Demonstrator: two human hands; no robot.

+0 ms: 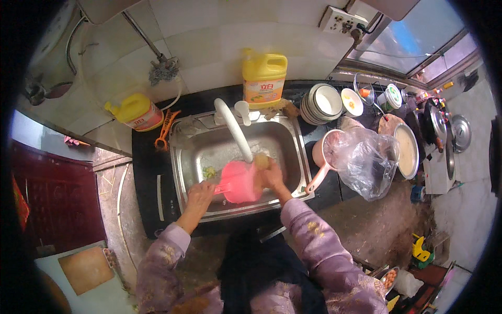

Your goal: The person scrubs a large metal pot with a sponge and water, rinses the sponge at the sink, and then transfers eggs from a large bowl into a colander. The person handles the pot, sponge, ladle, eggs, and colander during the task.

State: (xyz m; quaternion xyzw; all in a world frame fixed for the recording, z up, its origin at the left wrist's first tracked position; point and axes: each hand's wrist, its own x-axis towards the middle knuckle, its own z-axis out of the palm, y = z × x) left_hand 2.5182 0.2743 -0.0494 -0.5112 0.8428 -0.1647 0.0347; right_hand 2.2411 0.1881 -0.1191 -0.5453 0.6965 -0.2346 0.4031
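Note:
My left hand [199, 198] grips the handle of a pink plastic water dipper [240, 184] over the sink. In my right hand [271, 176] is a tan, rounded thing [261, 161], perhaps a scouring sponge; blur keeps its kind unsettled. That hand is against the dipper's right side, and my fingers are partly hidden. The white faucet spout [234, 129] curves down right above the dipper. Around both hands is the stainless steel sink [288, 137], with some yellow-green food scraps [209, 172] in its basin, left of the dipper.
Yellow detergent jugs [263, 78] stand behind and left of the sink. An orange peeler-like tool [166, 129] lies at its left rim. On the right are stacked bowls [328, 101], a pink saucepan [322, 155], a clear plastic bag [366, 163] and a pale-filled basin [406, 151].

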